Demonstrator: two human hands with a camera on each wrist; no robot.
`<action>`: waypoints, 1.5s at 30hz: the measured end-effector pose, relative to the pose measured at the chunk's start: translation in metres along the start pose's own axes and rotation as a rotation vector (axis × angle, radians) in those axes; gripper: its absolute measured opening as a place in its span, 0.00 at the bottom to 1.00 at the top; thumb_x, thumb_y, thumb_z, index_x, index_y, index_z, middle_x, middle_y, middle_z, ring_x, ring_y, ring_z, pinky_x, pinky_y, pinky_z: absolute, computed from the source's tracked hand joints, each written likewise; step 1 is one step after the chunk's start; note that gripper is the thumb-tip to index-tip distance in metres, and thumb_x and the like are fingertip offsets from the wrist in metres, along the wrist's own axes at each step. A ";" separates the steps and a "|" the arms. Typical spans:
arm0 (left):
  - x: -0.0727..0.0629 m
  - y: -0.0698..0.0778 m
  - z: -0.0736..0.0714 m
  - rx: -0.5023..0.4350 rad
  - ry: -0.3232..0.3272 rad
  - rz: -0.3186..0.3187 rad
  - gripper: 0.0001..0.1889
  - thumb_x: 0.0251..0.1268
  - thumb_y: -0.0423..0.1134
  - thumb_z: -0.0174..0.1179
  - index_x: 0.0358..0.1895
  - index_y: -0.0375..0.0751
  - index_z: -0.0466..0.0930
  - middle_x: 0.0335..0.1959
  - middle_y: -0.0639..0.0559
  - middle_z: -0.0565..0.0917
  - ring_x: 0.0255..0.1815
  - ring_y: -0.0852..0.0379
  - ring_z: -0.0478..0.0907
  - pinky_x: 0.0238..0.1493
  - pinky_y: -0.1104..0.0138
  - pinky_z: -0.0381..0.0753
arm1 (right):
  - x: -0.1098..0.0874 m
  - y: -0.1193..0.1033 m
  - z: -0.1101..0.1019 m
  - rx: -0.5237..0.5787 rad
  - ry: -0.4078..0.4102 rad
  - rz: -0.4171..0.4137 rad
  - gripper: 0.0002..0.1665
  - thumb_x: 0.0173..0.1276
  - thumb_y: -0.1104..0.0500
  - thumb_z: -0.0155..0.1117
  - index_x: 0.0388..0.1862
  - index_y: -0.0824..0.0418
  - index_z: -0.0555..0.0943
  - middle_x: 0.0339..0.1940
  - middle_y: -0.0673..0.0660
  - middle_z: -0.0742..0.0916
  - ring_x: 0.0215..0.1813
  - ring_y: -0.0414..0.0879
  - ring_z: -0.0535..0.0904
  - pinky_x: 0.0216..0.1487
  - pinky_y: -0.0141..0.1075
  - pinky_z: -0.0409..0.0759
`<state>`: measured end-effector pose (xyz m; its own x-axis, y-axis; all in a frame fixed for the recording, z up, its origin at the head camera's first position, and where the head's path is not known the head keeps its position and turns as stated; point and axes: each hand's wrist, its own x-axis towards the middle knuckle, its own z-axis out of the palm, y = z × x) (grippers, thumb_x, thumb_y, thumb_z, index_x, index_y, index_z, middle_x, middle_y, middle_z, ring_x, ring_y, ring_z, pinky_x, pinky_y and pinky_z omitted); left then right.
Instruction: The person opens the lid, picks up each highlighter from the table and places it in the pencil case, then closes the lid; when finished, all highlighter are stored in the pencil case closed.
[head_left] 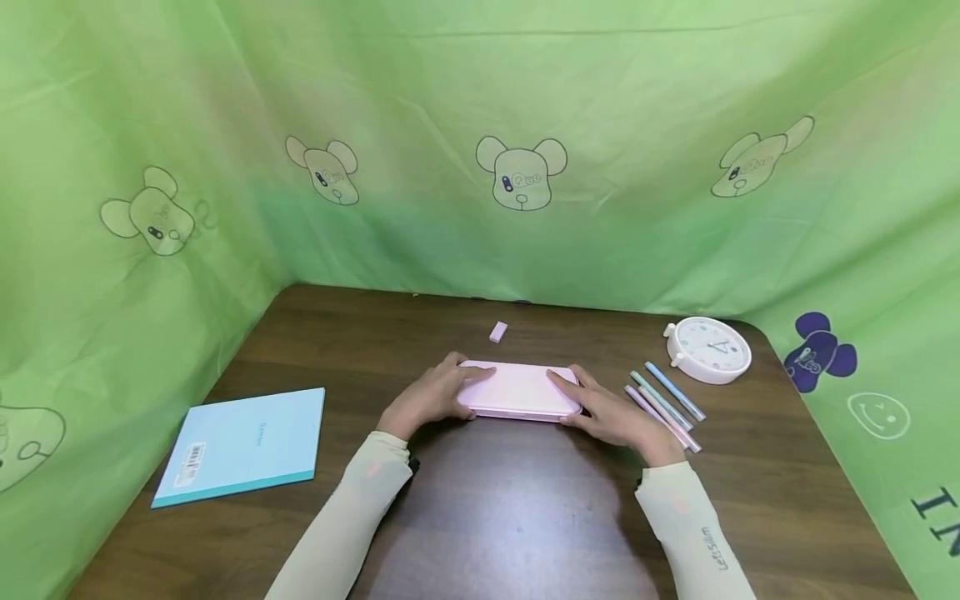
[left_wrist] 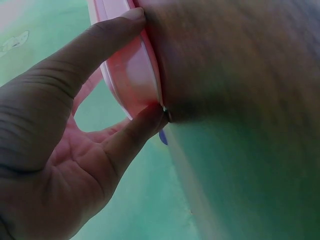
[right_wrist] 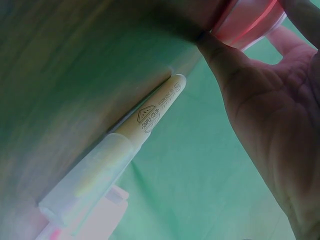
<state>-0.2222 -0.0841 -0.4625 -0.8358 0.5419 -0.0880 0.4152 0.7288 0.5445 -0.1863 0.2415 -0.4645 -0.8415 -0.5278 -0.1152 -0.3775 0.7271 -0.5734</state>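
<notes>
While my 2 hands hold a pink case [head_left: 521, 389] near the middle of the brown table [head_left: 517, 508], my left hand [head_left: 431, 396] grips its left end and my right hand [head_left: 615, 415] grips its right end, each with 1 digit across the top and 1 at the near edge. I cannot tell whether the case's underside touches the table. A small pink block [head_left: 498, 332] lies behind the case. Pens [head_left: 663, 402] lie just beside my right hand, near a white clock [head_left: 708, 348]. A light-blue notebook [head_left: 243, 446] lies well apart on the left.
</notes>
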 end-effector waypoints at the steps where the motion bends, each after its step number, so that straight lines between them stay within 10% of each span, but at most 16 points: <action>1: 0.001 0.000 0.000 -0.001 0.002 0.002 0.43 0.59 0.33 0.83 0.79 0.52 0.77 0.68 0.35 0.75 0.63 0.40 0.80 0.66 0.50 0.81 | 0.000 0.000 -0.001 -0.003 0.001 -0.003 0.43 0.82 0.58 0.66 0.89 0.62 0.60 0.83 0.84 0.56 0.81 0.80 0.59 0.76 0.69 0.65; 45: -0.002 -0.010 0.005 -0.146 0.041 0.024 0.46 0.57 0.28 0.83 0.79 0.51 0.73 0.68 0.36 0.74 0.67 0.41 0.75 0.67 0.45 0.79 | -0.006 0.022 -0.007 0.217 0.078 -0.121 0.39 0.85 0.49 0.62 0.87 0.61 0.66 0.81 0.79 0.67 0.81 0.77 0.61 0.76 0.71 0.62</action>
<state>-0.2228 -0.0905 -0.4725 -0.8418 0.5382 -0.0408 0.3806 0.6456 0.6620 -0.1928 0.2639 -0.4707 -0.8259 -0.5633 0.0226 -0.3924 0.5456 -0.7405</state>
